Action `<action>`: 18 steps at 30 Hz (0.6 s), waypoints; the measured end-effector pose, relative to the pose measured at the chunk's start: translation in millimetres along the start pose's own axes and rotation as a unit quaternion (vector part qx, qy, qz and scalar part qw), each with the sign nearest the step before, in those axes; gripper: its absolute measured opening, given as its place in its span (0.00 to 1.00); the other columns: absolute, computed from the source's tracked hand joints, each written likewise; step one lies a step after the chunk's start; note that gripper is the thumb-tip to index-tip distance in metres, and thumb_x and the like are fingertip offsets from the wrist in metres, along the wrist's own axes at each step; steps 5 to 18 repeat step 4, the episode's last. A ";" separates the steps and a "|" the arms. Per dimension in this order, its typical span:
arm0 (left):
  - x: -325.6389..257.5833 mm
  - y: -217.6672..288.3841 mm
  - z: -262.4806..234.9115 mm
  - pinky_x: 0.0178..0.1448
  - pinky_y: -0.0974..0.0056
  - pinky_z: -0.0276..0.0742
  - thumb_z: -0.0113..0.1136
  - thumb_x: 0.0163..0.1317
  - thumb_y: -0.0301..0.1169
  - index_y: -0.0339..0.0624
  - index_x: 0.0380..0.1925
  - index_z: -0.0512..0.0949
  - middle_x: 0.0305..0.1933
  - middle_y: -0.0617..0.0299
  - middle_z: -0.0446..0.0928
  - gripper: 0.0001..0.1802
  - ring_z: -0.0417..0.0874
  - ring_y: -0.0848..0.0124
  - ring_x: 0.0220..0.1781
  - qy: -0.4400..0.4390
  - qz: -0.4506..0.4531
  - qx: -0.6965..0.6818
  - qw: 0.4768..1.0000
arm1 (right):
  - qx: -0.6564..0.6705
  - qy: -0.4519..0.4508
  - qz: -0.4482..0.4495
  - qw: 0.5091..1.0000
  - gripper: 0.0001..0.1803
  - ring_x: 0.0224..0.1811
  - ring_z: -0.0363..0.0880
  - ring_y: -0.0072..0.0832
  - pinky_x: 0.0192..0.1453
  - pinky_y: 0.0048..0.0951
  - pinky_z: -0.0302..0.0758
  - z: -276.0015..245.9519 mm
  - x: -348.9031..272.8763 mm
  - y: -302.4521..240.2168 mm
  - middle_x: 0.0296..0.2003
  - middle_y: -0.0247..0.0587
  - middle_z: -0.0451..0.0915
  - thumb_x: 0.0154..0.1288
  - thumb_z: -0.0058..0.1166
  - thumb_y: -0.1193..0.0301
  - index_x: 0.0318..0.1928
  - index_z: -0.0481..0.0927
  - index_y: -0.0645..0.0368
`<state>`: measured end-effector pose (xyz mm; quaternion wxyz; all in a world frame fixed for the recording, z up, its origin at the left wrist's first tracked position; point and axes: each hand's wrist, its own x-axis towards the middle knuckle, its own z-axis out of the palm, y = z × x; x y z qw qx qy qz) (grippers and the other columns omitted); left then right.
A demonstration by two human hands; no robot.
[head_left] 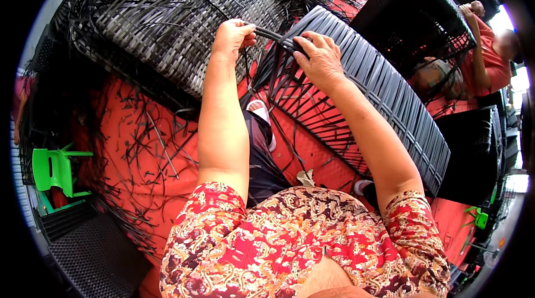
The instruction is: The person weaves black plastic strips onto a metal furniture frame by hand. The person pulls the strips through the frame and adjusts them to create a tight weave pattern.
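Note:
Both my arms reach forward over a partly woven frame (384,89) wrapped in dark grey flat strips. My left hand (234,37) is closed, pinching a dark weaving strip (268,34) between thumb and fingers. That strip runs rightward to my right hand (320,58), whose fingers bend over it at the frame's upper left end. The thumb of the right hand lies below the strip. Loose strips hang down from the frame's left end. Beyond my left hand stands a large grey woven panel (184,25) with many loose strip ends.
Strip offcuts (150,136) litter the red floor covering (120,164). A green plastic chair (56,170) stands at the left, near a black woven piece (95,248). At the right, a person in a red top (493,61) sits beside a black woven piece (412,19).

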<state>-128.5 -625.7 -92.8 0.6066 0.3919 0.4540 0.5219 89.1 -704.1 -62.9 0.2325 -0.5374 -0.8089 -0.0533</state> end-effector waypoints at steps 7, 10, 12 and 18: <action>11.7 -21.1 5.1 0.23 0.69 0.78 0.60 0.54 0.26 0.38 0.29 0.74 0.23 0.63 0.75 0.06 0.77 0.72 0.22 0.053 -0.040 -0.175 0.982 | -0.011 -0.010 0.001 1.000 0.20 0.56 0.63 0.35 0.58 0.38 0.59 0.6 2.3 -2.7 0.51 0.36 0.69 0.56 0.52 0.60 0.49 0.74 0.50; 11.7 -21.1 5.1 0.23 0.69 0.78 0.60 0.54 0.26 0.38 0.29 0.74 0.23 0.63 0.75 0.06 0.77 0.72 0.22 0.053 -0.040 -0.175 0.982 | -0.011 -0.010 0.001 1.000 0.20 0.56 0.63 0.35 0.58 0.38 0.59 0.6 2.3 -2.7 0.51 0.36 0.69 0.56 0.52 0.60 0.49 0.74 0.50; 11.7 -21.1 5.1 0.23 0.69 0.78 0.60 0.54 0.26 0.38 0.29 0.74 0.23 0.63 0.75 0.06 0.77 0.72 0.22 0.053 -0.040 -0.175 0.982 | -0.011 -0.010 0.001 1.000 0.20 0.56 0.63 0.35 0.58 0.38 0.59 0.6 2.3 -2.7 0.51 0.36 0.69 0.56 0.52 0.60 0.49 0.74 0.50; 11.7 -21.1 5.1 0.23 0.69 0.78 0.60 0.54 0.26 0.38 0.29 0.74 0.23 0.63 0.75 0.06 0.77 0.72 0.22 0.053 -0.040 -0.175 0.982 | -0.011 -0.010 0.001 1.000 0.20 0.56 0.63 0.35 0.58 0.38 0.59 0.6 2.3 -2.7 0.51 0.36 0.69 0.56 0.52 0.60 0.49 0.74 0.50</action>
